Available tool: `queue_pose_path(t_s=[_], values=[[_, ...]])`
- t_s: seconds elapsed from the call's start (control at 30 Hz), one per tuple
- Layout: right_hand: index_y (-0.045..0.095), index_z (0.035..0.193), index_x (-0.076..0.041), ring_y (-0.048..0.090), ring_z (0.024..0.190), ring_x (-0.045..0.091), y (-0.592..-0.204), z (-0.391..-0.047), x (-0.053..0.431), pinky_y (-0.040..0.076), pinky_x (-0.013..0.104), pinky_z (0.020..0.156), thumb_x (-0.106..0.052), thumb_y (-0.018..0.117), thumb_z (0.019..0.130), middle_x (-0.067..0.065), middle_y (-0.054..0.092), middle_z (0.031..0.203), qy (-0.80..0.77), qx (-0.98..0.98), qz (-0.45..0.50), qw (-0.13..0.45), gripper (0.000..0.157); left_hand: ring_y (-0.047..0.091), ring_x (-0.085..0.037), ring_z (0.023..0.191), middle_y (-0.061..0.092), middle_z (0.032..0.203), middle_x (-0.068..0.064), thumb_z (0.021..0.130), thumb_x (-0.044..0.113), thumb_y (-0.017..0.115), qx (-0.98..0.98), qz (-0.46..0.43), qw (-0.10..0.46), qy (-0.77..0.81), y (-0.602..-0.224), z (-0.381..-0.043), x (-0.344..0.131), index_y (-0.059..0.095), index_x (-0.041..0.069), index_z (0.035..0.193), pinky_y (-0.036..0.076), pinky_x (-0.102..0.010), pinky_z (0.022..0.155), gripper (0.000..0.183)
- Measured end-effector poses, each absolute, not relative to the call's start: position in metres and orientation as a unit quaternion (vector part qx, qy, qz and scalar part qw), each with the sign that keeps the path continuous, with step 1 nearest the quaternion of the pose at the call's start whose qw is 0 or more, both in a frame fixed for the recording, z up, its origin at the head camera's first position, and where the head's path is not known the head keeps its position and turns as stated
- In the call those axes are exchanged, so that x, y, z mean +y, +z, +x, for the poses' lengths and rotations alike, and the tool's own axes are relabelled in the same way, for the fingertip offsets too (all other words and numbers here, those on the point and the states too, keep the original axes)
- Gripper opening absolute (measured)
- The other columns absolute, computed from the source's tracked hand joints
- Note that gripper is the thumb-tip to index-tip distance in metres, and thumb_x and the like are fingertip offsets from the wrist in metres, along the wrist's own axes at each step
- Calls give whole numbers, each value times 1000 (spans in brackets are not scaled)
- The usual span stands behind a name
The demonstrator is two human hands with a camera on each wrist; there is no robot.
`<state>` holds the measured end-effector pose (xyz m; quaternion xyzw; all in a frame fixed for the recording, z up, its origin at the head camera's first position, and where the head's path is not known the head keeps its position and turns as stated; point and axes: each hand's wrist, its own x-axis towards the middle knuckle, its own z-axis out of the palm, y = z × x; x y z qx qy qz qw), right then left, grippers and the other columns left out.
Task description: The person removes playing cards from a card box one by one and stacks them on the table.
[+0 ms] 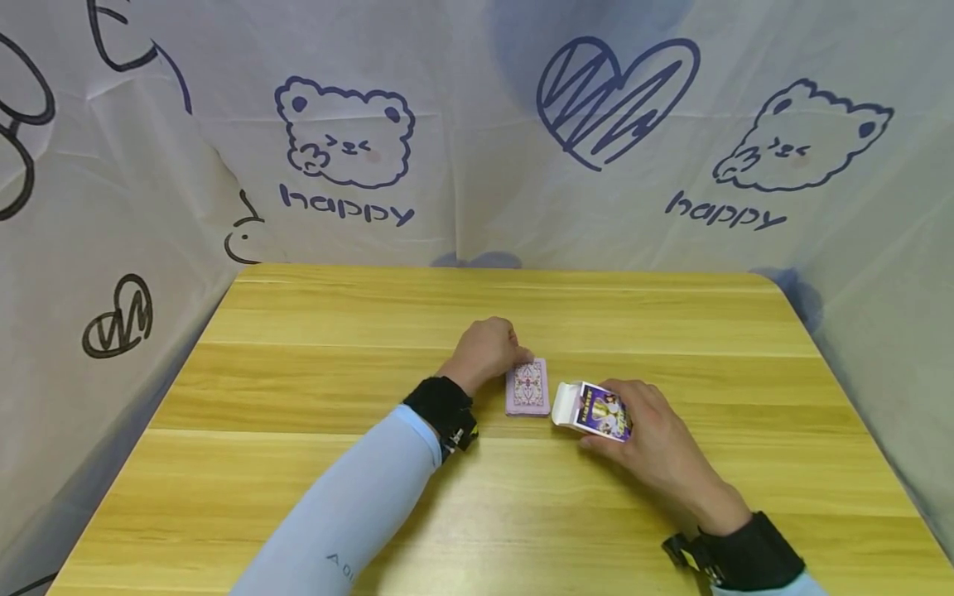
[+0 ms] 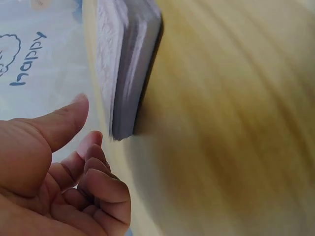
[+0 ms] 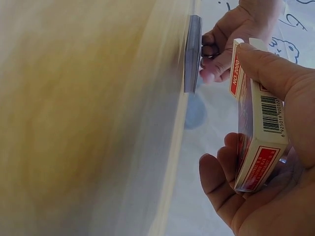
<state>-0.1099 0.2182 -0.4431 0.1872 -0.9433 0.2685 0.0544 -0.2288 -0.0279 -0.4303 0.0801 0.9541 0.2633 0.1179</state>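
A deck of playing cards [image 1: 528, 387] with patterned pink-purple backs lies squared up on the wooden table. My left hand [image 1: 484, 352] is at its far left corner, thumb stretched toward it. The left wrist view shows the fingers loosely bent and nothing between them, with the deck [image 2: 133, 64] just beyond the fingertips. Right of the deck, my right hand [image 1: 659, 439] grips a card box [image 1: 602, 412] with a purple picture, its white flap open toward the cards. In the right wrist view the thumb [image 3: 268, 69] presses one side of the box [image 3: 248, 164], fingers around the other.
The pale wooden table [image 1: 298, 372] ends at a white cloth backdrop [image 1: 484, 141] with drawn bears, hearts and lettering. More cloth hangs along the left and right sides. Black straps [image 1: 440, 410] with small cameras sit on both wrists.
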Motion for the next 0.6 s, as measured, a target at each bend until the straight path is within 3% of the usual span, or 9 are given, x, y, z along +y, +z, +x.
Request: queue_pose_path(t_s=[0.27,0.43,0.6], values=[[50,130,-8,51,108,28,-440,-109,209,47,50,87,-46,84,70,12,57,122,269,-943,190,48,79,56,-17,67,63,80,-2,91,32,67,937,67,117,323,-408,-218,-37,63,13,84,42,-27,54,21],[49,130,-9,50,109,26,-439,-108,198,47,49,88,-46,84,69,10,56,123,278,-939,199,42,79,55,-17,71,64,83,0,91,32,66,907,96,120,391,-393,-191,-43,66,16,84,43,-28,59,18],[49,130,-12,49,109,23,-438,-106,187,47,46,88,-47,84,69,8,56,124,282,-936,209,34,79,53,-16,65,66,80,0,92,32,65,890,111,141,418,-394,-161,-48,70,13,83,42,-28,57,22]])
